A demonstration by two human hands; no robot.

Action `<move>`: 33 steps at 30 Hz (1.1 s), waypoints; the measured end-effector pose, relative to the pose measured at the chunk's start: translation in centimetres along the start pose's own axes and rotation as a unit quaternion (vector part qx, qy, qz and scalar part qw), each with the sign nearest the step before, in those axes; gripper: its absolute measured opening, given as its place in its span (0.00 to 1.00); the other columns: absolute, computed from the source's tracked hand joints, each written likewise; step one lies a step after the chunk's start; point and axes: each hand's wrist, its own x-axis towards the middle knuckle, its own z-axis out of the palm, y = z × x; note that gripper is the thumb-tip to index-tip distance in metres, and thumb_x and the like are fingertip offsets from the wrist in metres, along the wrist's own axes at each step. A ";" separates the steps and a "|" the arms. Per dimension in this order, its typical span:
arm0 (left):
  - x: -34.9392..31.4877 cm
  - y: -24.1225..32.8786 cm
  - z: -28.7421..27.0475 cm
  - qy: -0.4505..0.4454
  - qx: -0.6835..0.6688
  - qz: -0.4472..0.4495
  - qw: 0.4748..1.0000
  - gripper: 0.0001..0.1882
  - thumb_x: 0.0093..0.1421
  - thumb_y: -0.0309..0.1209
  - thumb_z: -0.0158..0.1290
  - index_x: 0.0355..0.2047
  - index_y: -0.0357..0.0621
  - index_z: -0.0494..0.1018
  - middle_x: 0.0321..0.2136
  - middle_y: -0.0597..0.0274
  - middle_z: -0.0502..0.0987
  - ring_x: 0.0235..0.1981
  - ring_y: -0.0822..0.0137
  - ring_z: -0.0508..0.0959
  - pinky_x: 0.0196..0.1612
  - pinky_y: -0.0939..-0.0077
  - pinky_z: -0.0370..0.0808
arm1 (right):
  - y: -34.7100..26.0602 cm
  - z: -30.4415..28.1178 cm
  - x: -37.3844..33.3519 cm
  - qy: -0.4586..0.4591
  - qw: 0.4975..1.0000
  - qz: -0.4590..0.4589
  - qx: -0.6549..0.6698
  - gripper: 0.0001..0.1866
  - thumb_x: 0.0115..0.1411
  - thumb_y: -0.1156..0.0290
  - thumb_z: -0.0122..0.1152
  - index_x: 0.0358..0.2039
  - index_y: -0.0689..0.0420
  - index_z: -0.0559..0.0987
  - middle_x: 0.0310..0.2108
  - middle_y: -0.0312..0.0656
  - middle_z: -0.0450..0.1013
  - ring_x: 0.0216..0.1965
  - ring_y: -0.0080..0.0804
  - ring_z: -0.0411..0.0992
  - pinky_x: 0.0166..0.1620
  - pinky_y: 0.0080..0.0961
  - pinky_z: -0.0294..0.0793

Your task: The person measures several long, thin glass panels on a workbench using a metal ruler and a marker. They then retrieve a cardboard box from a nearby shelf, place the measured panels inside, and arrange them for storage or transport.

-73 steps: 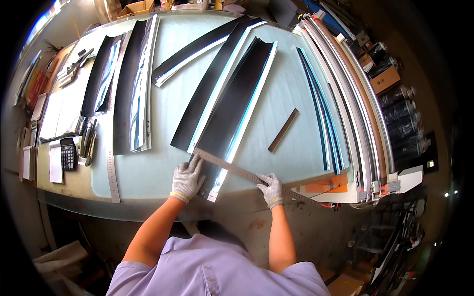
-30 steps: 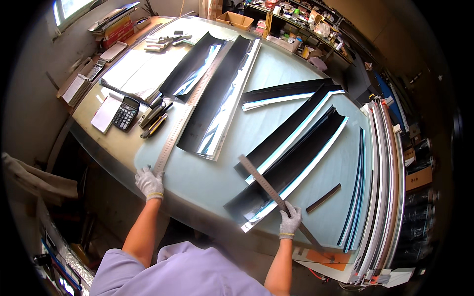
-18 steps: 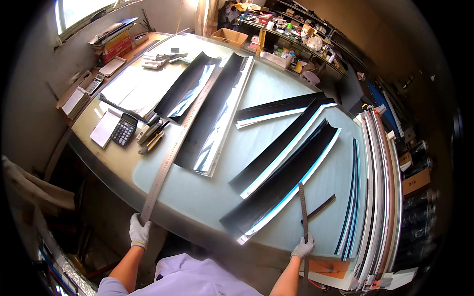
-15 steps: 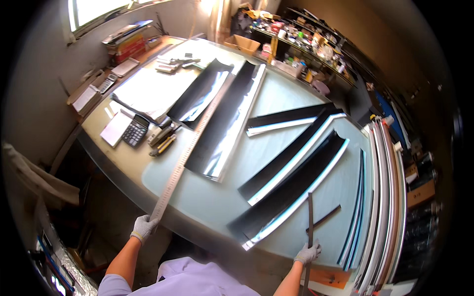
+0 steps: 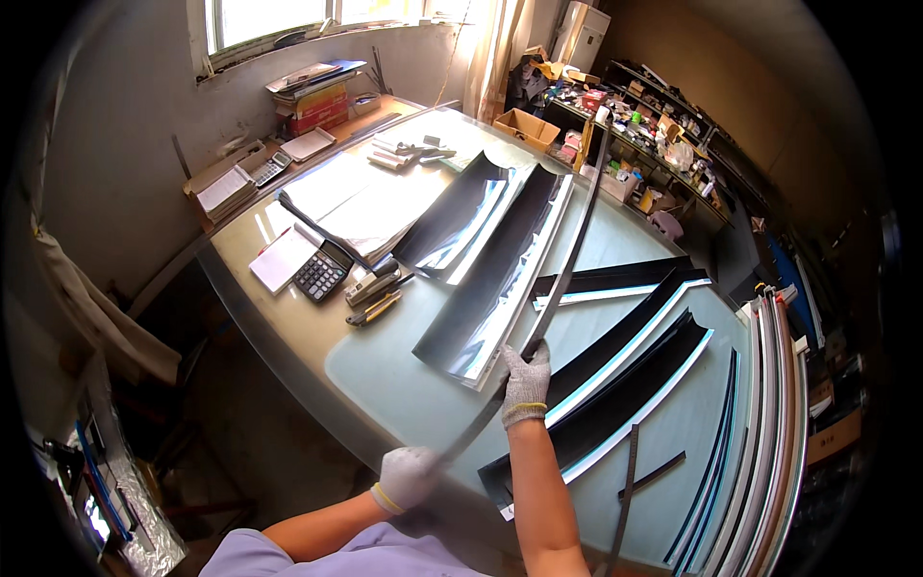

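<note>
A long ruler (image 5: 574,252), dark on the side I see, slants from my body across the table toward the far shelves. My left hand (image 5: 408,477), in a pale knit glove, is closed at its near end, which is blurred. Farther up, my gloved right hand (image 5: 527,377) wraps round the ruler. Just left of it lies a long curved black panel with a shiny silvery edge (image 5: 495,274), beside a shorter one (image 5: 452,216). Under and right of my right forearm are more black panels with white edges (image 5: 625,385).
At the table's left are a calculator (image 5: 323,271), a notepad (image 5: 286,258) and a yellow-handled cutter (image 5: 374,309). Two thin dark strips (image 5: 630,481) and narrow blue-edged strips (image 5: 707,462) lie at the right. Long profiles (image 5: 769,413) stand along the right edge. Cluttered shelves (image 5: 663,125) are behind.
The ruler has swung right, off the shiny-edged panels, and now shows a dark side. My right hand has left the thin dark strip and grips the ruler. My left hand has moved right.
</note>
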 end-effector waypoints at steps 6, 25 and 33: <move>7.8 2.2 -3.4 -0.080 0.003 0.073 0.994 0.36 0.50 0.44 0.68 0.60 0.53 0.71 0.62 0.51 0.67 0.59 0.46 0.71 0.55 0.55 0.73 | 1.9 -4.5 0.1 0.107 0.950 -0.185 -0.227 0.36 0.54 0.81 0.56 0.66 0.71 0.62 0.56 0.54 0.73 0.56 0.40 0.73 0.60 0.30 0.69; 2.0 -15.5 -9.5 0.094 0.178 0.006 0.979 0.03 0.48 0.21 0.54 0.22 0.38 0.70 0.19 0.49 0.72 0.22 0.47 0.74 0.28 0.59 0.70 | -3.3 -30.8 2.2 0.376 0.613 -0.319 -0.618 0.34 0.52 0.73 0.60 0.63 0.55 0.69 0.61 0.51 0.65 0.63 0.55 0.60 0.64 0.51 0.60; 3.0 3.9 10.4 -0.217 0.093 -0.089 0.968 0.29 0.49 0.36 0.68 0.50 0.42 0.74 0.36 0.47 0.81 0.38 0.45 0.82 0.40 0.54 0.78 | 16.6 -26.1 -5.6 0.202 0.728 -0.144 -0.639 0.27 0.62 0.58 0.59 0.59 0.57 0.73 0.62 0.50 0.64 0.64 0.55 0.60 0.67 0.52 0.57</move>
